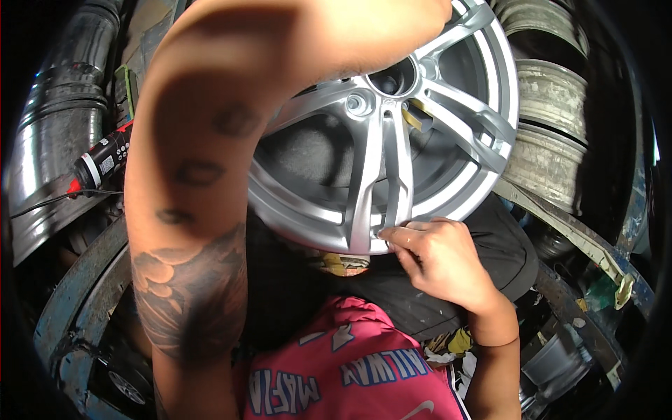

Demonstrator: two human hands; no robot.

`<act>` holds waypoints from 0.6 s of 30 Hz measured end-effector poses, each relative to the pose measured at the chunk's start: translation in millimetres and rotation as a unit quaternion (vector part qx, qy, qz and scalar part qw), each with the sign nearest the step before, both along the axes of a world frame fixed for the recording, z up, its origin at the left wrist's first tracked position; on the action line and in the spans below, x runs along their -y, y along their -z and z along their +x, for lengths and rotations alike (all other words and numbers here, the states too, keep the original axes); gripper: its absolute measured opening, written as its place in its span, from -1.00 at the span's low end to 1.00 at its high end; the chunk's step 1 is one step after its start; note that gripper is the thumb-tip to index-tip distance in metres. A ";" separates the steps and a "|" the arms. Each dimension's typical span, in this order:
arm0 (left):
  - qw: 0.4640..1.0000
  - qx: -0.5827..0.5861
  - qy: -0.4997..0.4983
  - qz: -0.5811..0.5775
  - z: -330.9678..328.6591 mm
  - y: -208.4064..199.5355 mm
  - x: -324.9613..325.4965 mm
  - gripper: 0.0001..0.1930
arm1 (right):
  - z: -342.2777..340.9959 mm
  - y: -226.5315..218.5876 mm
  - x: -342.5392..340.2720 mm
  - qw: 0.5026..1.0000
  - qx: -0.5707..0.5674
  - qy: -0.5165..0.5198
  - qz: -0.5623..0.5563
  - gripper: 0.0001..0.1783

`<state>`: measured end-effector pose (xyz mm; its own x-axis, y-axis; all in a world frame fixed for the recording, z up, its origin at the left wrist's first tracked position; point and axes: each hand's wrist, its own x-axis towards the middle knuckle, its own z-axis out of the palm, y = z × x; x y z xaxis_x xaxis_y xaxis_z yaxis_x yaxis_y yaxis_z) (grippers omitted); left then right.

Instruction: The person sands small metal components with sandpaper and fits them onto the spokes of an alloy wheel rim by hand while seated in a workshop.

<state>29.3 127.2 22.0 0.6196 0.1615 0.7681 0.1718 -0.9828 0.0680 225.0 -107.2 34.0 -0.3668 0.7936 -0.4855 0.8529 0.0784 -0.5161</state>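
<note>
We see a silver alloy wheel [392, 140] propped upright in front of the person, resting on a dark tyre [490, 259]. Right hand [437, 259] at the wheel's lower rim, fingers [393, 236] pinched onto the rim edge. Left hand [420, 17] over the wheel's top, fingers out of frame, grip can't tell. Red-black tool [101, 162] well left of the wheel; worn rims [549, 119] stacked right of it.

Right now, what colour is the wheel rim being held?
Silver-grey metallic, on the alloy wheel rim, head view.
</note>
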 end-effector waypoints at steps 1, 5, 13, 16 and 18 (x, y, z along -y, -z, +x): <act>1.000 0.016 0.001 -0.004 1.4 2.3 0.1 -0.74 | -1.0 2.1 1.4 1.000 -0.004 -0.003 0.016 -0.75; 0.998 0.020 0.008 -0.063 -7.0 -0.6 -1.8 -0.74 | 0.1 -3.8 -3.7 1.000 -0.005 0.001 -0.016 -0.75; 0.973 -0.063 -0.076 -0.211 -1.5 5.8 -2.4 -0.69 | 0.4 -2.1 -4.9 1.000 -0.013 -0.008 -0.004 -0.72; 0.996 0.087 -0.007 -0.030 4.9 25.2 -13.3 -0.69 | -3.3 -2.0 -1.8 1.000 0.003 -0.002 0.003 -0.73; 0.978 0.183 0.035 0.097 3.9 31.5 -18.9 -0.69 | 1.7 -4.5 -6.1 0.999 -0.006 0.008 -0.038 -0.74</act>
